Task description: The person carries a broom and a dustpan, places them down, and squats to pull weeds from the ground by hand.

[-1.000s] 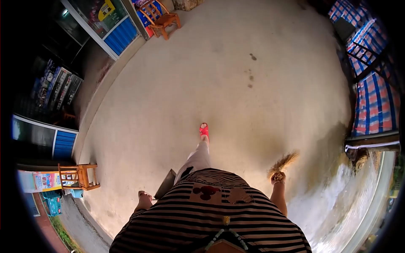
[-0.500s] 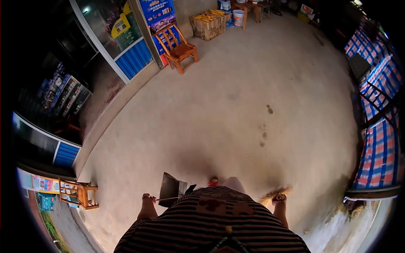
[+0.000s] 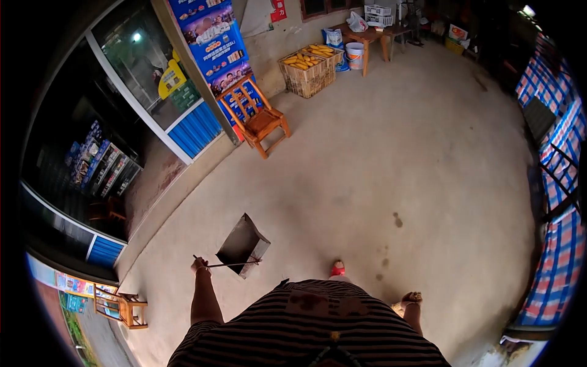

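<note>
The concrete floor (image 3: 342, 196) bears a wooden chair (image 3: 263, 124) and woven basket (image 3: 301, 81).

Left hand (image 3: 199, 265) curled tight, arm (image 3: 206, 300) outstretched, right hand (image 3: 412, 298) curled (nearer the torso (image 3: 312, 327))

A: What is the person wearing on top?
B: They're wearing a shirt (image 3: 275, 333) with dark and tan stripes running across it, its left sleeve (image 3: 199, 333) stopping short and leaving the forearm bare.
A: Is anything breaking up the stripes?
B: A dark-red print (image 3: 307, 301) is sitting on the front.
A: And elsewhere?
B: A small yellowish bead (image 3: 334, 336) is hanging at the neck, and a red open-toed shoe (image 3: 338, 271) is peeking out below.
</note>
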Demonstrator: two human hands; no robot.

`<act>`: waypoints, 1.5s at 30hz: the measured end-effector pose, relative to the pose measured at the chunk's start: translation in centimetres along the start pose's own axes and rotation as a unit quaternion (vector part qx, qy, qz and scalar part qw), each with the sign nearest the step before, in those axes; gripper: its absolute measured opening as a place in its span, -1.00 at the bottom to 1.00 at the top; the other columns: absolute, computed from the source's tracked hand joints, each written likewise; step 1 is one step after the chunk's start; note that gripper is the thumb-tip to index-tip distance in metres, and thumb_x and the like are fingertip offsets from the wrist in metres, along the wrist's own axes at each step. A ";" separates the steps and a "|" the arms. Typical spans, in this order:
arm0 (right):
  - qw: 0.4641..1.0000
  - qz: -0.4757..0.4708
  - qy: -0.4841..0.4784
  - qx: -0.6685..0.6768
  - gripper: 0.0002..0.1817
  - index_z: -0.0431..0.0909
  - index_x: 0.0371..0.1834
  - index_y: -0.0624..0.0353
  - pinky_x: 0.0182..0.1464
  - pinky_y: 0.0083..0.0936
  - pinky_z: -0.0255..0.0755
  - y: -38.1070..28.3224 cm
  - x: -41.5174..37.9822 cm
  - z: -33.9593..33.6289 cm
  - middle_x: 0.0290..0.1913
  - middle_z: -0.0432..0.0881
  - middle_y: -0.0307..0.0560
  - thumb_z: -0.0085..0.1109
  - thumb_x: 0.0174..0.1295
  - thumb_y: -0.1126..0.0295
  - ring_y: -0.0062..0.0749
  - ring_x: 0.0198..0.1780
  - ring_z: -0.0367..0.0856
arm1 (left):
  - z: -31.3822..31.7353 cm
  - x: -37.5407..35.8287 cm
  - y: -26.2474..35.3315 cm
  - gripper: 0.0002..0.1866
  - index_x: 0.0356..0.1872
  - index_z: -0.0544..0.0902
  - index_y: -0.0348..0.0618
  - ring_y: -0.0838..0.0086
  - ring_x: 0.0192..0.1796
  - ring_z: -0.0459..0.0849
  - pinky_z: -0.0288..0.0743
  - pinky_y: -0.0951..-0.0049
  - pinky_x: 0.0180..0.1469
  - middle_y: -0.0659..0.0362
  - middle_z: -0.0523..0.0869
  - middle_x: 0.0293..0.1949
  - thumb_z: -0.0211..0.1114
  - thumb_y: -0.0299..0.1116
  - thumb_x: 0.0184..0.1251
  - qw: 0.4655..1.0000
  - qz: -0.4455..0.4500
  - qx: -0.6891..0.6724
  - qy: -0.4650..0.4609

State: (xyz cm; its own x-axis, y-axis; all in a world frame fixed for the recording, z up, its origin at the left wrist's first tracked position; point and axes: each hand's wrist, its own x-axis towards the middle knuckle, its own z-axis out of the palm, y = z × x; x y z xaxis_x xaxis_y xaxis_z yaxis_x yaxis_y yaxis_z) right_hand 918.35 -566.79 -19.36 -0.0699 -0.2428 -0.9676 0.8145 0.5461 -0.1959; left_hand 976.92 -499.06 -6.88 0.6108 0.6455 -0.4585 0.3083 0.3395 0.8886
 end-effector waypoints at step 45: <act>0.951 -0.011 -0.079 -0.300 -0.64 0.30 -0.76 -0.15 -0.60 -0.50 0.22 27.9 10.5 70.0 -0.79 0.31 -0.31 -0.25 0.20 0.13 -0.47 -0.69 0.31 | 115.5 -9.0 6.3 -0.50 -0.61 0.65 -0.20 0.20 -0.51 0.65 0.48 0.24 -0.41 0.00 0.63 -0.62 0.26 0.13 0.04 0.627 0.409 0.462 -0.476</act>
State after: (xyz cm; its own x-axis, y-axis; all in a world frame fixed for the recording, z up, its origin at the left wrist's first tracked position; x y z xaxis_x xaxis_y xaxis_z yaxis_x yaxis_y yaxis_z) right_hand 980.66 -610.20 -23.86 0.0429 -0.3500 -0.9358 0.3352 0.8874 -0.3166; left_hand 1057.66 -581.75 3.77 0.8627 -0.5052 -0.0235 -0.3706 -0.6630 0.6504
